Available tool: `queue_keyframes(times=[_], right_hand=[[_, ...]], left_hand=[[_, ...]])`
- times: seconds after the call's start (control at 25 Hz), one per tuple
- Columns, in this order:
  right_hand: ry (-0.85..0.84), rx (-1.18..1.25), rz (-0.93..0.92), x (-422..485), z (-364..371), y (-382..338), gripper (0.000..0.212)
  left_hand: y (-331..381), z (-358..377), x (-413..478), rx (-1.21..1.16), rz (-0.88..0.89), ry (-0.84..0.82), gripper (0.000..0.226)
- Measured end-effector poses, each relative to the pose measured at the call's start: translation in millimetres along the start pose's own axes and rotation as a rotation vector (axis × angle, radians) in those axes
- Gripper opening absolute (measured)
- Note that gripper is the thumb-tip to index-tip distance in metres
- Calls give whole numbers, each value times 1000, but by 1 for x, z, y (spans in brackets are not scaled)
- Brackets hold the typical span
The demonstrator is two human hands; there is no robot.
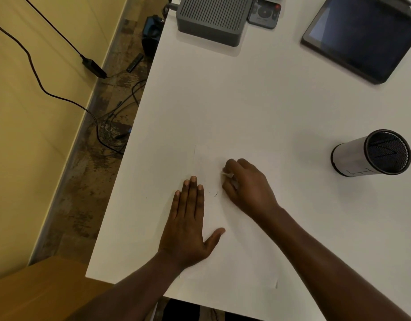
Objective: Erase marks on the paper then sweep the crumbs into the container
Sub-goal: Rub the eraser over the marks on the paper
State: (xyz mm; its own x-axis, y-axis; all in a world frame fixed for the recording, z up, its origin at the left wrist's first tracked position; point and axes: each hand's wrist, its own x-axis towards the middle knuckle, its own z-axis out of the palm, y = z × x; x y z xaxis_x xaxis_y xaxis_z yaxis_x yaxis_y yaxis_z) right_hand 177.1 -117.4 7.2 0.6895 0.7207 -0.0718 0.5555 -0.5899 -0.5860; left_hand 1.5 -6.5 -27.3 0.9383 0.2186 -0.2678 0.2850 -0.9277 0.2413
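The left hand [188, 224] is laid flat, fingers together and thumb splayed, on the paper [241, 258] on the desk [257, 93]. Just beside it, the right hand [248, 185] is curled, knuckles up, pinching a small pale eraser [227, 174] against the sheet. The container [371, 152] is seen lying on its side well apart at the right.

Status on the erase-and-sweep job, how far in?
Early to mid erase. Done: most of the paper looks blank, though it barely stands out from the white table. In hand: the left hand lies flat on the sheet; the right hand pinches a small white eraser. Left: a short dark mark between the hands, then sweeping; the mesh container stands apart on the right, and no crumbs are discernible.
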Motion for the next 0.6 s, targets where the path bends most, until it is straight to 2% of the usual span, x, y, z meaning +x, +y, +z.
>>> queue_keyframes(times=[0.16, 0.32, 0.4, 0.48, 0.52, 0.6], right_hand=[[-192, 50, -116, -32, 11, -24, 13], [35, 25, 79, 15, -5, 5, 9], [-8, 25, 2, 9, 2, -7, 11], [-135, 19, -116, -9, 8, -20, 14], [-137, 13, -115, -4, 5, -17, 14], [-13, 3, -10, 21, -2, -2, 11]], left_hand=[[0, 0, -1, -6, 7, 11, 103], [0, 1, 0, 17, 1, 5, 105], [0, 1, -1, 8, -1, -1, 105], [0, 1, -1, -3, -3, -1, 105], [0, 1, 0, 2, -4, 0, 105], [0, 1, 0, 14, -3, 2, 105]])
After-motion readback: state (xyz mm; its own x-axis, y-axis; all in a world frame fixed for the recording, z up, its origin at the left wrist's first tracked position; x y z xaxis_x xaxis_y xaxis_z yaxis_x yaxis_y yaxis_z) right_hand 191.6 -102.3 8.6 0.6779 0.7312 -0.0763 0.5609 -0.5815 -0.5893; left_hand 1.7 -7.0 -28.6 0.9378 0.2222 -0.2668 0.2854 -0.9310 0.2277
